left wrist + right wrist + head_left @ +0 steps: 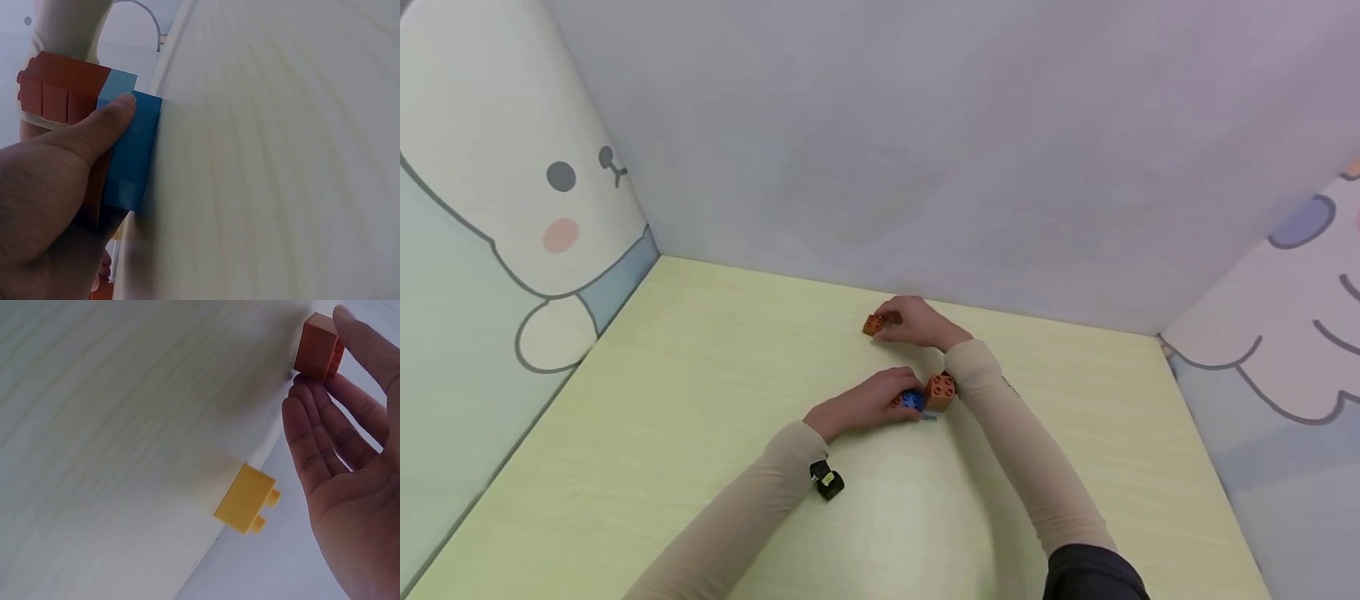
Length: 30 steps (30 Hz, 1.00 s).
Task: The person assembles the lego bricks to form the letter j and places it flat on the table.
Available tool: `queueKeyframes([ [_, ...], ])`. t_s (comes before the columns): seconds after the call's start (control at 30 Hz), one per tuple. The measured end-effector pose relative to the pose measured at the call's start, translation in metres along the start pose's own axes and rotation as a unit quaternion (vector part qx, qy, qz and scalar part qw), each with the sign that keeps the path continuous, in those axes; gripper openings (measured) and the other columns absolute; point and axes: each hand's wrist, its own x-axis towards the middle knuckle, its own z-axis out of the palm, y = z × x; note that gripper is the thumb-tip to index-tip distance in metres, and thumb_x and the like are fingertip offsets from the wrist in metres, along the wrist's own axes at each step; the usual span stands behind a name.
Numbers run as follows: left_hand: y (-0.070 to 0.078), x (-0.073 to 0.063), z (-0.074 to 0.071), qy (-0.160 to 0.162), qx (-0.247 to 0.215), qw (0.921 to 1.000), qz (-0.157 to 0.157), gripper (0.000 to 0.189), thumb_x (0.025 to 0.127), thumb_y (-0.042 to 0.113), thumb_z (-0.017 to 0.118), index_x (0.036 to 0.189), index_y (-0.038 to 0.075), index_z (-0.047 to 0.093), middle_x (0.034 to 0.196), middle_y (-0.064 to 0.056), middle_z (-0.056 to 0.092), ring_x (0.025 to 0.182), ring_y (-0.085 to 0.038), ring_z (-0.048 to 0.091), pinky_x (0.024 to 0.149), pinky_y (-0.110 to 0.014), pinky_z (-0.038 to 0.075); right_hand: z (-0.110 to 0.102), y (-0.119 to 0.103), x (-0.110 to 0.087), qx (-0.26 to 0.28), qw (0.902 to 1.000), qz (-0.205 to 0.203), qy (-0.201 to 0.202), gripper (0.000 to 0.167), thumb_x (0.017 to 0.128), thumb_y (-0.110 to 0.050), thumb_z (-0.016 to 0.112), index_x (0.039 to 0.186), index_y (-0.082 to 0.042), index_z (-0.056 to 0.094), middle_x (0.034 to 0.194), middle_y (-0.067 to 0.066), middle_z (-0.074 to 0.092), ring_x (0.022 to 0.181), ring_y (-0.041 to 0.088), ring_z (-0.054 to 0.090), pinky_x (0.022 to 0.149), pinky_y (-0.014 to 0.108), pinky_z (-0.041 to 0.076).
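Note:
My left hand (868,404) grips a block assembly near the middle of the table, its thumb lying along the blue brick (132,153). Joined beside the blue part are a light blue brick (119,85) and a taller stack of orange bricks (940,392). Farther back, my right hand (917,323) has thumb and fingertips at opposite sides of a small orange brick (316,347), pinching it at the table surface. Below that hand in the right wrist view stands a yellow brick (245,499), apart from the fingers. The left hand hides part of the assembly.
A pale yellow table (737,333) meets a plain wall (887,167) just behind the right hand. Side panels with cartoon drawings (561,233) stand left and right. A small black device (827,481) is at the left wrist.

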Motion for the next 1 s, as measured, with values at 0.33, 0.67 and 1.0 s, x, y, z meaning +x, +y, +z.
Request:
queueKeyframes([
  [0.33, 0.002, 0.002, 0.002, -0.005, -0.003, 1.0, -0.001, 0.038, 0.098, 0.036, 0.068, 0.128, 0.013, 0.065, 0.123, 0.0, 0.064, 0.11, -0.01, 0.059, 0.102, -0.03, 0.05, -0.009, -0.004, -0.012, -0.014, 0.9994, 0.029, 0.007, 0.043, 0.095, -0.03, 0.074, 0.131, -0.008, 0.067, 0.122, 0.009, 0.07, 0.111, 0.024, 0.066, 0.098, 0.041, 0.054],
  [0.67, 0.002, -0.001, -0.002, 0.003, -0.006, 1.0, 0.001, 0.036, 0.099, 0.037, 0.068, 0.127, 0.014, 0.065, 0.12, 0.001, 0.064, 0.105, -0.01, 0.059, 0.097, -0.03, 0.051, -0.027, -0.008, -0.039, -0.002, 0.999, 0.04, 0.018, 0.045, 0.096, -0.032, 0.072, 0.134, -0.009, 0.065, 0.128, 0.01, 0.068, 0.118, 0.027, 0.066, 0.103, 0.043, 0.054],
  [1.0, 0.003, -0.002, -0.001, 0.003, -0.007, 1.0, 0.002, 0.037, 0.099, 0.036, 0.068, 0.127, 0.012, 0.065, 0.122, 0.0, 0.064, 0.108, -0.012, 0.059, 0.099, -0.032, 0.051, -0.031, -0.009, -0.085, 0.022, 0.9979, 0.025, 0.056, 0.041, 0.094, -0.031, 0.074, 0.13, -0.012, 0.068, 0.12, 0.005, 0.07, 0.109, 0.024, 0.067, 0.101, 0.045, 0.055],
])
